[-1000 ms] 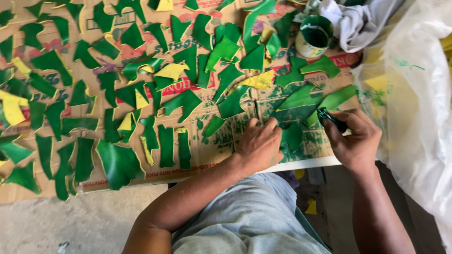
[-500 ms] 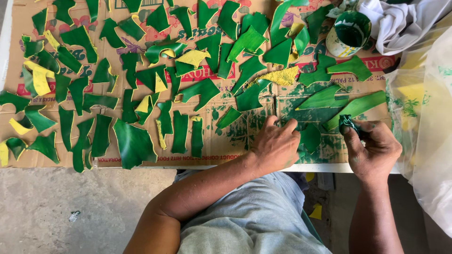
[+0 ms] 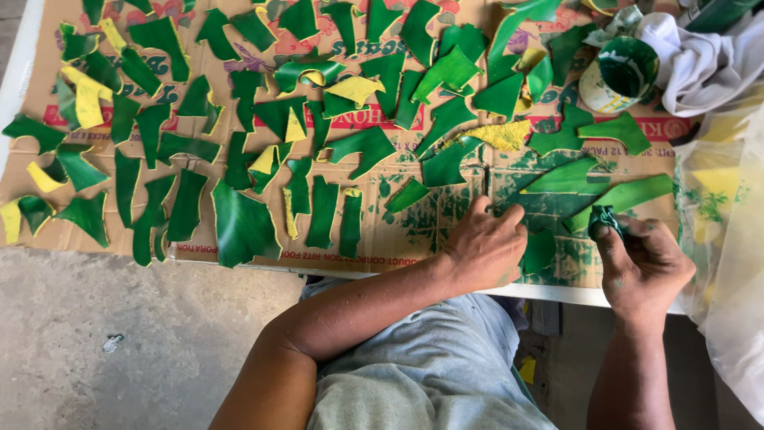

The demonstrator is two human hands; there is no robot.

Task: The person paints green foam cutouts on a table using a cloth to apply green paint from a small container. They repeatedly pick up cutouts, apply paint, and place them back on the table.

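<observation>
My left hand [image 3: 487, 245] rests palm down on a flattened cardboard sheet [image 3: 414, 235], its fingertips pinning a green painted piece [image 3: 539, 250] near the sheet's front edge. To its right, my right hand [image 3: 643, 267] is closed around a small green-stained sponge or brush [image 3: 605, 216], the tip just above the green piece. Larger green leaf-shaped pieces [image 3: 573, 177] lie just beyond both hands. A paint-smeared cup [image 3: 619, 73] with green paint stands at the back right.
Several green and yellow cut pieces [image 3: 239, 223] cover the cardboard to the left. A white cloth [image 3: 700, 64] lies at the back right, a clear plastic bag [image 3: 728, 239] at the right. Concrete floor [image 3: 119, 342] lies below the edge.
The view has shifted, so the cardboard and pieces sit further right and lower. My hands stay on the same green piece; the right hand has edged slightly closer to it.
</observation>
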